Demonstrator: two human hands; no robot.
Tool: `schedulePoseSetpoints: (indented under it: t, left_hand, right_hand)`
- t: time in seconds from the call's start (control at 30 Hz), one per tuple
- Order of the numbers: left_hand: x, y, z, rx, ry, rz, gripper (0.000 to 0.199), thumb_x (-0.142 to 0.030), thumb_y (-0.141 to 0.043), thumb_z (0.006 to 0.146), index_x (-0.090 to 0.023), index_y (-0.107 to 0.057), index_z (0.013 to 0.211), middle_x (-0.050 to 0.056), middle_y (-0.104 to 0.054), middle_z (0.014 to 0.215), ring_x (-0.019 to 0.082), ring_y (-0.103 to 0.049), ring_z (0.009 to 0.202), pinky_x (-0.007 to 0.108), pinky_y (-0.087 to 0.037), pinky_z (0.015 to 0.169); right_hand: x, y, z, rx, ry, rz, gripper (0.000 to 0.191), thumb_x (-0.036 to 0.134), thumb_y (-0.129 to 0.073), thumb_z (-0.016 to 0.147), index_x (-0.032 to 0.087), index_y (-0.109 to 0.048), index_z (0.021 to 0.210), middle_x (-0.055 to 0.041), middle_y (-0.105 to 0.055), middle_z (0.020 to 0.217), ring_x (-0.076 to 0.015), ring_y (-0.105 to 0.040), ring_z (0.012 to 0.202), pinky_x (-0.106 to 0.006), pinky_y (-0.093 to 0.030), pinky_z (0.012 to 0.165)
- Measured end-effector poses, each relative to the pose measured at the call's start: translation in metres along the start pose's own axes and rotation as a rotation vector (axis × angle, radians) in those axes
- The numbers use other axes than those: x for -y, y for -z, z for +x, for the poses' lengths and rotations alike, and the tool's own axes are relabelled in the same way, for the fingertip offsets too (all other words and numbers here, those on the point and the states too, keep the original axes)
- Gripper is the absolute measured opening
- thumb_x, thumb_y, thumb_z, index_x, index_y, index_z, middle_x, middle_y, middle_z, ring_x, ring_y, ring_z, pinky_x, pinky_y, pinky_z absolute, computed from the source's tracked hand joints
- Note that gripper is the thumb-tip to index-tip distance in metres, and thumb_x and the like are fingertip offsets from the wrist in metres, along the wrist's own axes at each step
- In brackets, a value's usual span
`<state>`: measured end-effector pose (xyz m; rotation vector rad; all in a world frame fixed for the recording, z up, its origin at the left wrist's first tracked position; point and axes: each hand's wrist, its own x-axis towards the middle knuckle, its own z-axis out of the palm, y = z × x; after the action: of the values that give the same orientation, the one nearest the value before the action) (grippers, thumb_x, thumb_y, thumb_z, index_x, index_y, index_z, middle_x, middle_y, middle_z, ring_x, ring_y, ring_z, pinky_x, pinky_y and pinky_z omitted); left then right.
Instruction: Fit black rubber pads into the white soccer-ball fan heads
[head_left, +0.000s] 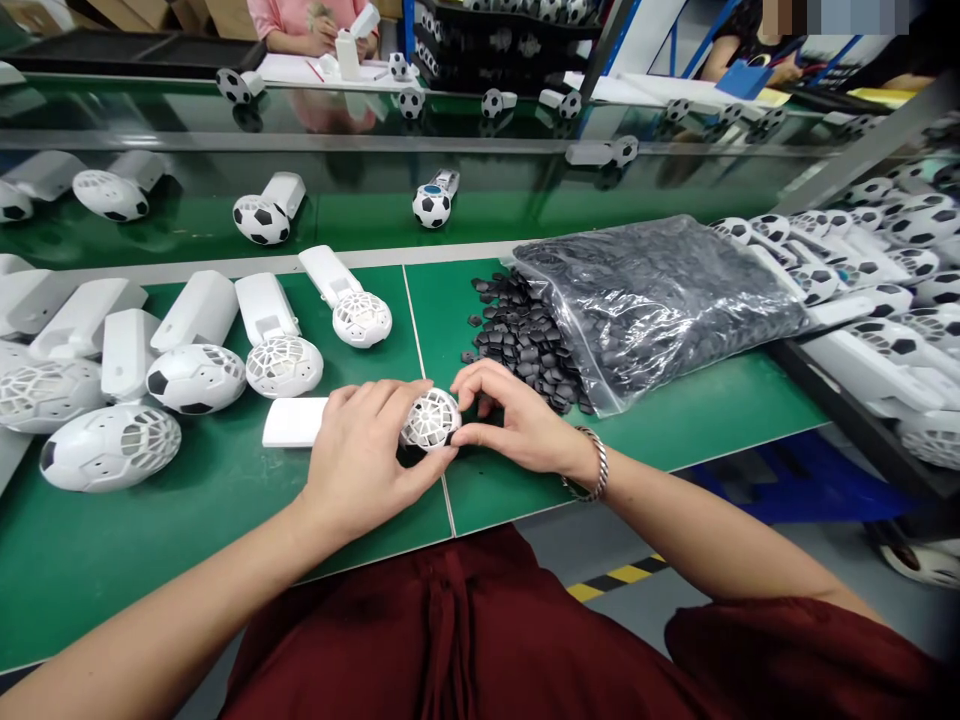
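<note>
A white ball-ended device [431,420], just below frame centre on the counter [232,490], is held by the left hand [367,440]; the right hand [517,415], grip narrow, contents unclear, meets its edge. Right of centre, black pieces [525,340] adjoin a bag [660,300].

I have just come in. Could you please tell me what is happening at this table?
A person's left hand holds a white ball with a handle at the green table, while the right hand is at the ball's edge. Loose black pieces lie by a clear bag; similar white balls sit at the left.
</note>
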<state>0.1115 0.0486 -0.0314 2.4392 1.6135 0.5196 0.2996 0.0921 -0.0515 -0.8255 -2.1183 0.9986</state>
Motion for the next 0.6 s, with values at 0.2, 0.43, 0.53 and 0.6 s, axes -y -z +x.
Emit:
schedulePoseSetpoints:
  t: [0.2, 0.43, 0.53, 0.6]
  left_hand:
    - [0.003, -0.001, 0.004, -0.047, -0.048, -0.003, 0.043, -0.042, -0.051, 0.076, -0.016, -0.052, 0.11, 0.009, -0.062, 0.102, 0.026, -0.055, 0.095, 0.039, -0.038, 0.079]
    - [-0.001, -0.003, -0.009, 0.018, -0.192, -0.092, 0.051, -0.047, -0.059, 0.073, -0.019, -0.049, 0.114, 0.009, -0.06, 0.109, 0.026, -0.053, 0.101, 0.045, -0.032, 0.094]
    - [-0.004, 0.002, -0.015, 0.091, -0.257, -0.126, 0.056, -0.045, -0.063, 0.071, -0.02, -0.046, 0.119, 0.008, -0.059, 0.115, 0.026, -0.049, 0.108, 0.052, -0.017, 0.105]
    - [-0.004, 0.009, -0.017, 0.171, -0.308, -0.149, 0.054, -0.035, -0.062, 0.072, -0.023, -0.044, 0.122, 0.006, -0.056, 0.121, 0.027, -0.041, 0.119, 0.056, -0.007, 0.107]
  right_hand:
    - [0.001, -0.002, -0.001, -0.005, -0.054, -0.059, 0.025, 0.035, -0.066, 0.074, 0.018, -0.048, 0.079, -0.0001, -0.048, 0.082, -0.0106, -0.046, 0.072, -0.024, -0.042, 0.067]
    - [-0.01, 0.018, 0.014, 0.003, -0.095, -0.142, 0.019, 0.032, -0.06, 0.079, 0.015, -0.055, 0.084, -0.0013, -0.057, 0.081, -0.0093, -0.051, 0.067, -0.023, -0.044, 0.064]
    - [-0.019, 0.027, 0.026, -0.015, -0.025, -0.541, 0.015, 0.025, -0.058, 0.082, 0.014, -0.061, 0.092, -0.006, -0.061, 0.091, -0.0149, -0.053, 0.083, -0.03, -0.042, 0.08]
    - [-0.023, 0.028, 0.032, 0.102, 0.006, -0.793, 0.014, 0.022, -0.056, 0.083, 0.015, -0.063, 0.092, -0.0075, -0.062, 0.088, -0.0182, -0.052, 0.088, -0.032, -0.041, 0.082]
